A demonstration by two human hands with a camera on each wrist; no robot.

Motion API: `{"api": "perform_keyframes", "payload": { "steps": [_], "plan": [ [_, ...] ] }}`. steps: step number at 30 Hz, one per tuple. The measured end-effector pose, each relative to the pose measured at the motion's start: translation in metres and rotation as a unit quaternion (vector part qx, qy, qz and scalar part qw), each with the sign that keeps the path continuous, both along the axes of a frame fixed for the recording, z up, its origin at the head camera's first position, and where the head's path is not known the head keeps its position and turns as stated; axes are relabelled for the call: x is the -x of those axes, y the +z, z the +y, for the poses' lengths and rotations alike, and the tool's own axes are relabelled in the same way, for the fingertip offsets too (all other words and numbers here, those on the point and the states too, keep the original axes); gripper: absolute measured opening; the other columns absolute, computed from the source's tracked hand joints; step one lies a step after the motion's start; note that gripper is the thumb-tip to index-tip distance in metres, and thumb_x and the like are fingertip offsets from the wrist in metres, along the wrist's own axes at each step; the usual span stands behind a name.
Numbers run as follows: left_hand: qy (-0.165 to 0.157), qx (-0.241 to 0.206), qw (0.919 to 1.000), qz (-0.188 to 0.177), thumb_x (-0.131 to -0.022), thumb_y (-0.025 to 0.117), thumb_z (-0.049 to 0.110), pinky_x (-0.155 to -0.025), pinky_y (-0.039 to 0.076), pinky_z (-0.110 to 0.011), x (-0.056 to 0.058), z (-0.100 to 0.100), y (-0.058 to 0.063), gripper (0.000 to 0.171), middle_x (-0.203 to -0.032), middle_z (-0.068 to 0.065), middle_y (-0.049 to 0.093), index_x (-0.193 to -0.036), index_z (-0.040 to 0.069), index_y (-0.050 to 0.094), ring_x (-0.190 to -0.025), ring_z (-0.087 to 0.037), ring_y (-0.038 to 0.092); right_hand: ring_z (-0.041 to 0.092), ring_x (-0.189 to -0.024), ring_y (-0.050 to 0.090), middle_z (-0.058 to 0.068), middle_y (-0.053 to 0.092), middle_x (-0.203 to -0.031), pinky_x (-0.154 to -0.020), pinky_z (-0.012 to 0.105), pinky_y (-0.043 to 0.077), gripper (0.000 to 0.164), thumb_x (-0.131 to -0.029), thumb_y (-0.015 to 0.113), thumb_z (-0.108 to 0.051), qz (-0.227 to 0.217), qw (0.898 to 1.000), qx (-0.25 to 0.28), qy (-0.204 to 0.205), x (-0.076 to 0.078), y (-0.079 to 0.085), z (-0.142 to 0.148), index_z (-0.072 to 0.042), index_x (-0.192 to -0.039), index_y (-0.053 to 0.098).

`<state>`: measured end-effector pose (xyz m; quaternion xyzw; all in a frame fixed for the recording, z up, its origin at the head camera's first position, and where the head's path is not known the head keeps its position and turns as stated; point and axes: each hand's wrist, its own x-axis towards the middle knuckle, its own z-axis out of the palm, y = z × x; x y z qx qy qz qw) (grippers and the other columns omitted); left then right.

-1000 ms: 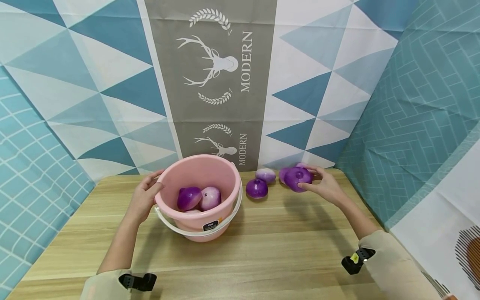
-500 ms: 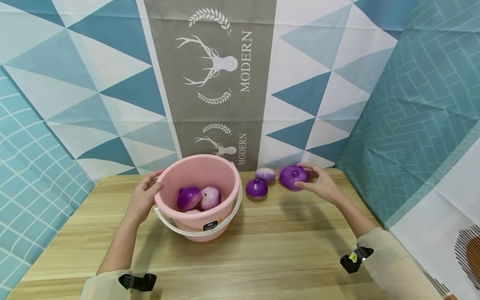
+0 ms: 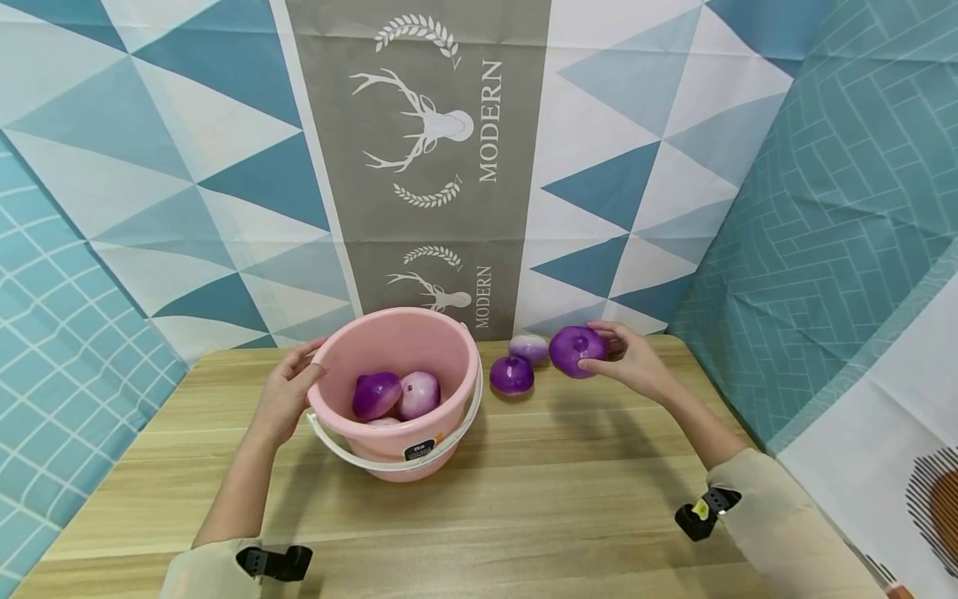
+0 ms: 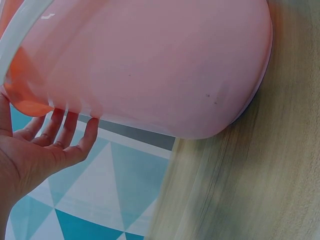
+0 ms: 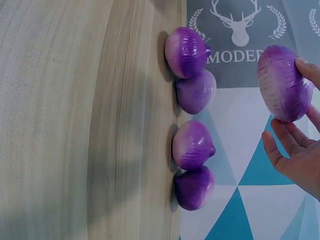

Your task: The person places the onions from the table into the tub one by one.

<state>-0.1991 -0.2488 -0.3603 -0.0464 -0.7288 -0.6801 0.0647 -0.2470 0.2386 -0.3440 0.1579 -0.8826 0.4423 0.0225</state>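
Observation:
A pink bucket (image 3: 415, 341) with a white handle (image 3: 449, 456) stands on the wooden table. My left hand (image 3: 283, 395) holds its left rim, the thumb over the edge and the fingers against the outer wall, as the left wrist view shows. Inside lie a purple onion (image 3: 377, 395), a paler onion (image 3: 419, 395) and a partly hidden one. Right of the bucket, my right hand (image 3: 634, 364) grips a purple onion (image 3: 578, 351) between thumb and fingers. In the right wrist view this onion (image 5: 284, 82) is raised off the table.
A dark purple onion (image 3: 512, 376) and a pale one (image 3: 529, 349) sit between bucket and right hand. The right wrist view shows another pair of onions (image 5: 192, 145) near the table's back edge, hidden in the head view. A patterned cloth (image 3: 419, 208) hangs behind.
My right hand has moved left and slightly up with the onion, which now covers the onions behind it. The left hand and the bucket stay put.

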Motion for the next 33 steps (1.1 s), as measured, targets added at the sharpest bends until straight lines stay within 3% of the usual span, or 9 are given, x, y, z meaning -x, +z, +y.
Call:
{"api": "perform_keyframes", "payload": {
  "steps": [33],
  "plan": [
    [0.002, 0.005, 1.0000, -0.007, -0.095, 0.047, 0.011, -0.070, 0.055, -0.020, 0.001, -0.001, 0.000, 0.046, -0.100, 0.015, 0.057, -0.138, 0.001, 0.035, -0.089, 0.000, 0.060, 0.032, -0.117, 0.049, 0.012, 0.050, -0.133, -0.092, 0.048, 0.049, 0.070, -0.076, 0.076, -0.037, -0.001, 1.000, -0.001, 0.023, 0.000, 0.022, -0.029, -0.017, -0.136, 0.045]
  ]
}}
